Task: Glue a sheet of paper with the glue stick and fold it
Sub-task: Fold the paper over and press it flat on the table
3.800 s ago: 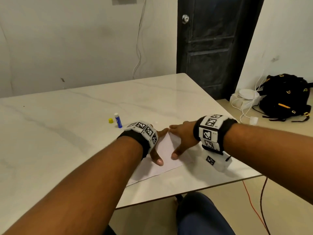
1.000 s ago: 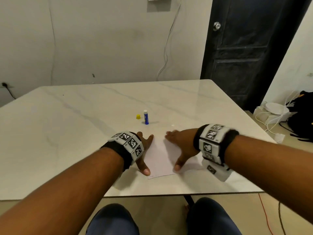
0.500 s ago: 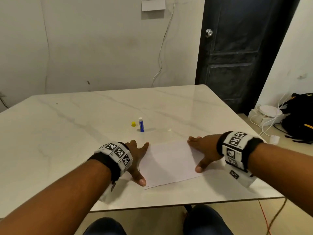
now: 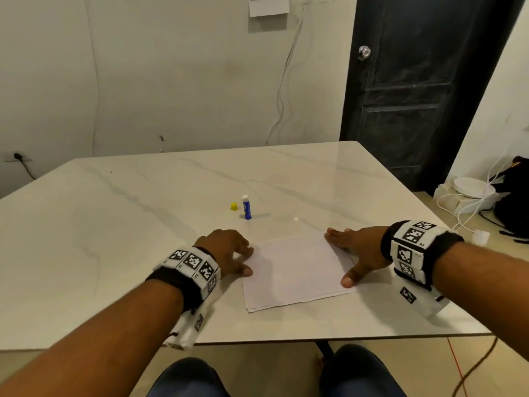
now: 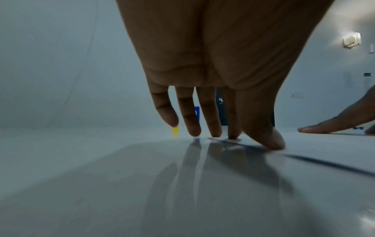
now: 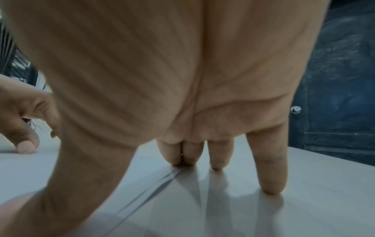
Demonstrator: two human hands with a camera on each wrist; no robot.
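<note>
Two hands are pressing a folded sheet of paper (image 4: 294, 270) flat on the counter (image 4: 114, 224), likely setting the glue. The left hand (image 4: 226, 253) and right hand (image 4: 357, 250) are lying open, fingers touching opposite edges. The uncapped glue stick (image 4: 246, 207) is standing just beyond, beside its yellow cap (image 4: 234, 206).

My left hand (image 4: 226, 253) and right hand (image 4: 359, 255) have slid apart from the centre of the folded sheet of paper (image 4: 294, 272) to its left and right edges; I now see it lying flat and squared
</note>
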